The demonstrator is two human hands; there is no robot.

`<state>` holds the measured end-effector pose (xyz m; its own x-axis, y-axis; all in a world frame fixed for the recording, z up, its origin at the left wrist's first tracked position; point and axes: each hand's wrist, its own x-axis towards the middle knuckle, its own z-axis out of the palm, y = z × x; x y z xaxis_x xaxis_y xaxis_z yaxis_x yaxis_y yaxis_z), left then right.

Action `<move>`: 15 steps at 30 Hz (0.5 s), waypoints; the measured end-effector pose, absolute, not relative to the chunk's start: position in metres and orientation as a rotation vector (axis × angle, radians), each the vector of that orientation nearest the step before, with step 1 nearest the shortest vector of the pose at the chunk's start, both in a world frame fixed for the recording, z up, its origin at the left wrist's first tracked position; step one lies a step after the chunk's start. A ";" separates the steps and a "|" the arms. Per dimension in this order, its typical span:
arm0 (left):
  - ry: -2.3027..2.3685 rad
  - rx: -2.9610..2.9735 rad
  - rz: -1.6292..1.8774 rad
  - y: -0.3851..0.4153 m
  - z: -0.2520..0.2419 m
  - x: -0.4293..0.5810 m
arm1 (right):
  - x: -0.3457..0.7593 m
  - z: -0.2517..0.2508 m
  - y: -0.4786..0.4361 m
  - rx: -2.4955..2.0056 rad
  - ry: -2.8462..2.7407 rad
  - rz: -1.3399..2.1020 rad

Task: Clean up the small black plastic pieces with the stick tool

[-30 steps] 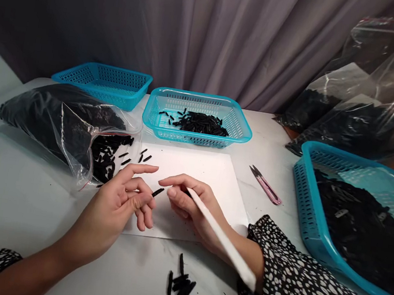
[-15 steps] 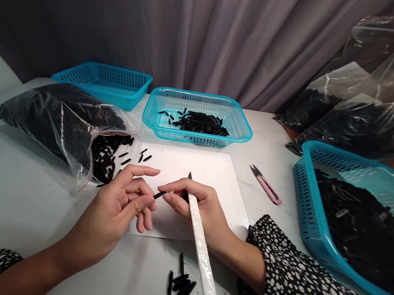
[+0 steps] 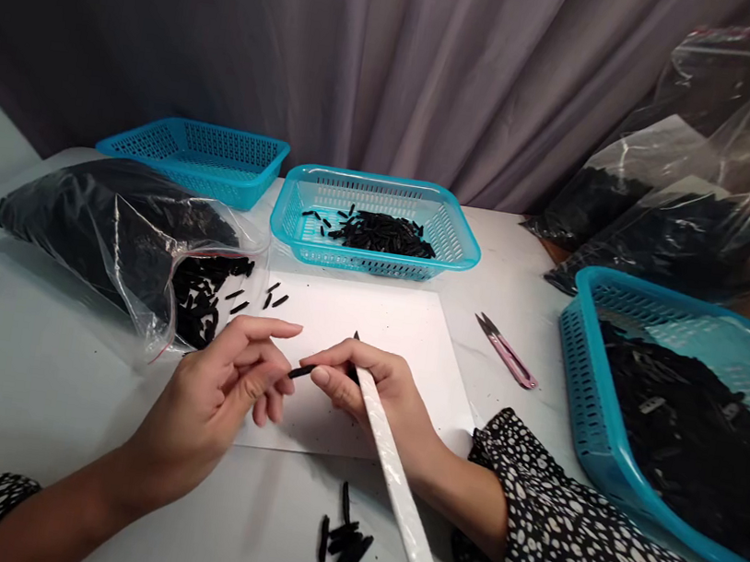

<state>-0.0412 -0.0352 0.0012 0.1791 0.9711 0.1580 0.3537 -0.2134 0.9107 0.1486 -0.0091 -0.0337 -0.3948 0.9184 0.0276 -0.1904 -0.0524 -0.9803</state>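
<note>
Over a white paper sheet (image 3: 404, 322), my left hand (image 3: 220, 390) pinches one end of a small black stick-shaped piece (image 3: 302, 370) between thumb and fingers. The other end meets the thumb and forefinger of my right hand (image 3: 387, 394). That hand also grips a knife (image 3: 390, 469) with a long white-wrapped handle; its dark pointed tip sticks up past the fingers. Below the sheet lies a small pile of black pieces (image 3: 345, 542). An open clear bag (image 3: 124, 227) of black pieces spills some beside my left hand.
A blue basket (image 3: 370, 262) with black pieces stands behind the sheet, another blue basket (image 3: 254, 194) at back left. Pink-handled thread snips (image 3: 508, 354) lie at right, near a large filled basket (image 3: 574, 383). Filled clear bags (image 3: 695, 233) stand behind it.
The black piece and my left fingertips have shifted slightly left, and more of the piece shows between the hands. The knife's handle end has swung a little to the right.
</note>
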 end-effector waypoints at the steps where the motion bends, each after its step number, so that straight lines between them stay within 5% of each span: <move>1: 1.352 1.825 0.996 -0.030 0.001 -0.046 | 0.148 -0.035 -0.009 -0.854 -1.312 1.624; 8: 1.700 2.510 0.527 0.008 -0.018 -0.079 | 0.148 -0.035 -0.009 -0.837 -1.139 1.863; 15: 1.741 2.463 0.545 0.017 -0.023 -0.082 | 0.147 -0.027 -0.012 -0.840 -1.089 1.894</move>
<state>-0.0819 0.0172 -0.0232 0.2925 0.9253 0.2415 0.8980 -0.3526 0.2633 0.1466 -0.0122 -0.0267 -0.4778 0.8641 -0.1583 -0.2980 -0.3289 -0.8961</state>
